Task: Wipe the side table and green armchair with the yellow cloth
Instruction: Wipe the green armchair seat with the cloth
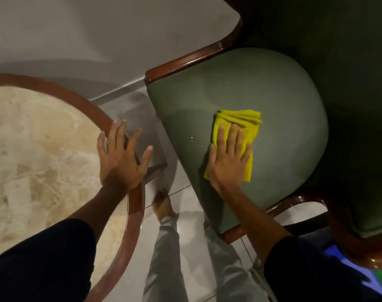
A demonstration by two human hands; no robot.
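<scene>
The green armchair (277,88) fills the right of the view, its seat cushion pale green with dark wooden arms. A folded yellow cloth (244,125) lies on the middle of the seat. My right hand (227,158) presses flat on the cloth with fingers spread, covering its lower half. On the left stands the round side table (39,144), with a beige marble top and a brown wooden rim. My left hand (120,160) rests open on the table's right rim, fingers splayed and reaching past the edge.
A grey wall (98,29) with a skirting board runs behind both pieces. Pale floor tiles (185,214) show in the narrow gap between table and chair, where my bare foot (161,203) and light trouser legs stand. A blue and green object (347,262) sits at the lower right.
</scene>
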